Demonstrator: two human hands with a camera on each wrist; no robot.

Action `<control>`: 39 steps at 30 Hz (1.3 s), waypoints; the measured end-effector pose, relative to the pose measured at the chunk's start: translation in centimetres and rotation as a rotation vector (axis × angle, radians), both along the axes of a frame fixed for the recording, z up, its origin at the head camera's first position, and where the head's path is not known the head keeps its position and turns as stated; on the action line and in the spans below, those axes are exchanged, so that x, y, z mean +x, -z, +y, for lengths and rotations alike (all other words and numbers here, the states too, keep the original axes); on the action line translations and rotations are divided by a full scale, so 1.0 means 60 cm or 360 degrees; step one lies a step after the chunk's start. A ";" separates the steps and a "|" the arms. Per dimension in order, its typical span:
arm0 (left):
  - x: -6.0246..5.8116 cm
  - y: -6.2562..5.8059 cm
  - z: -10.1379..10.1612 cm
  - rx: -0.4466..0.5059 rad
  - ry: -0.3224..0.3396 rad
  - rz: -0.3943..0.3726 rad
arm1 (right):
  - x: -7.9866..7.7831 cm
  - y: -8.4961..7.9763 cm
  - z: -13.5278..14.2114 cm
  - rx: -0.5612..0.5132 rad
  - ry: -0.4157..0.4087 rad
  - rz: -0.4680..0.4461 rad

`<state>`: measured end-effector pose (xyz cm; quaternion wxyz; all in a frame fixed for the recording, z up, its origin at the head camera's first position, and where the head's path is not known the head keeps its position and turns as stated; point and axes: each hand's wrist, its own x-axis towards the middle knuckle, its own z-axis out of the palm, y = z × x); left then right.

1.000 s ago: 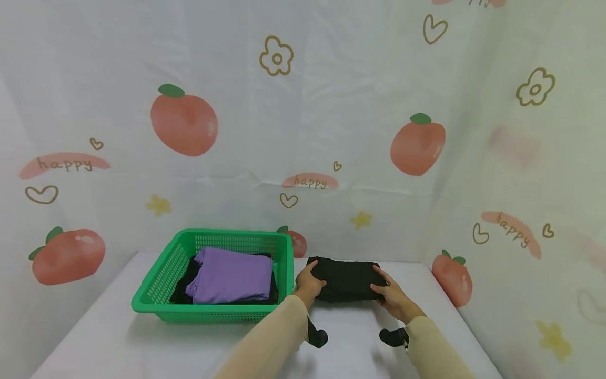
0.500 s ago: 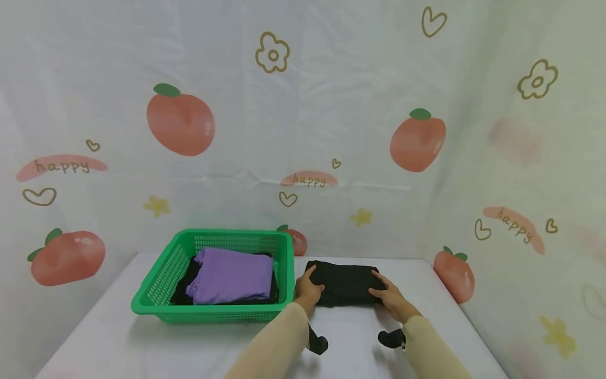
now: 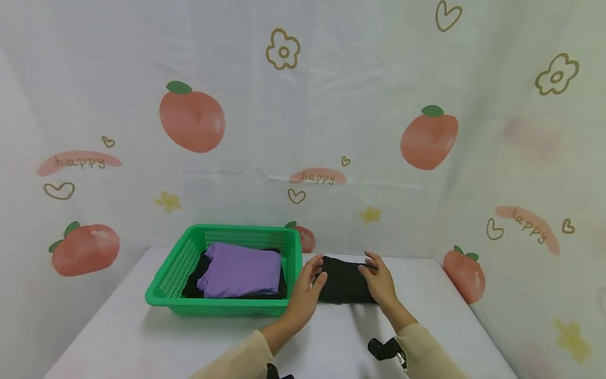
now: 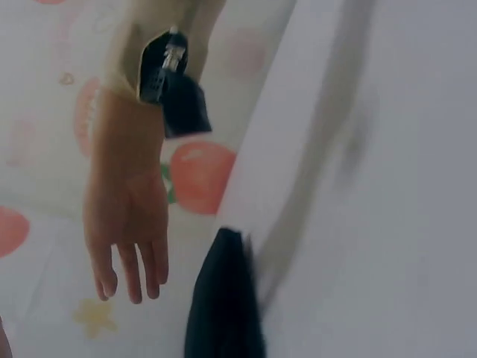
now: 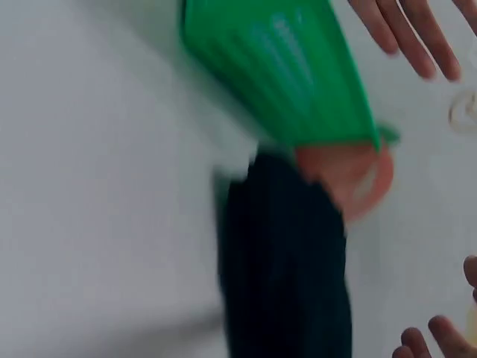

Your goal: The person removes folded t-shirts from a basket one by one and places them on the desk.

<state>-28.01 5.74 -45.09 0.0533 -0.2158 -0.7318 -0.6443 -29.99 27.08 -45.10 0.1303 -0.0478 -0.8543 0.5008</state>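
Observation:
A folded black cloth [image 3: 344,281] lies on the white table to the right of the green basket. At its left end is my left hand [image 3: 301,297], fingers loosely extended and not gripping it. My right hand [image 3: 382,284] hovers over the cloth's right end, thumb and fingers apart. In the left wrist view the right hand [image 4: 128,212] is separate from the black cloth [image 4: 226,306], its fingers straight. The right wrist view shows the black cloth [image 5: 287,261] blurred, with the left hand [image 5: 417,33] at the top edge. Whether any fingertip touches the cloth is unclear.
The green plastic basket [image 3: 222,303] stands on the table [image 3: 326,342] to the left, close to my left hand. Inside it a folded purple cloth [image 3: 243,269] lies over black fabric [image 3: 194,279]. A fruit-printed white curtain [image 3: 303,105] hangs behind.
Both hands have let go of the folded black cloth, which they held by its ends before. The fingers have loosened and lifted. The head view has shifted slightly.

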 end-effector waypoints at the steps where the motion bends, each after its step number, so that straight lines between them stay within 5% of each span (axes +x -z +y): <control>1: -0.002 -0.005 -0.017 -0.0003 0.0002 0.0059 | 0.000 -0.005 -0.018 -0.0013 -0.0041 0.0028; 7: -0.048 -0.026 -0.140 -0.0283 -0.0180 0.0393 | -0.010 -0.028 -0.119 -0.0099 -0.0246 0.0139; 11: -0.094 -0.029 -0.226 -0.0472 -0.0358 0.0468 | -0.022 -0.047 -0.178 -0.0186 -0.0408 0.0119; 14: -0.115 -0.030 -0.278 -0.0671 -0.0447 0.0396 | -0.030 -0.054 -0.220 -0.0264 -0.0543 0.0015; 18: -0.131 -0.017 -0.324 -0.0904 -0.0452 0.0114 | -0.043 -0.041 -0.269 -0.0402 -0.0712 -0.0125; 22: -0.139 0.008 -0.352 -0.1106 -0.0427 -0.0092 | -0.061 -0.011 -0.304 -0.0526 -0.0772 -0.0201; 27: -0.143 0.028 -0.366 -0.1223 -0.0354 -0.0229 | -0.078 0.017 -0.328 -0.0549 -0.0629 -0.0263; 39: -0.152 0.019 -0.382 -0.1171 -0.0425 -0.0341 | -0.080 0.014 -0.353 -0.0498 -0.0453 -0.0359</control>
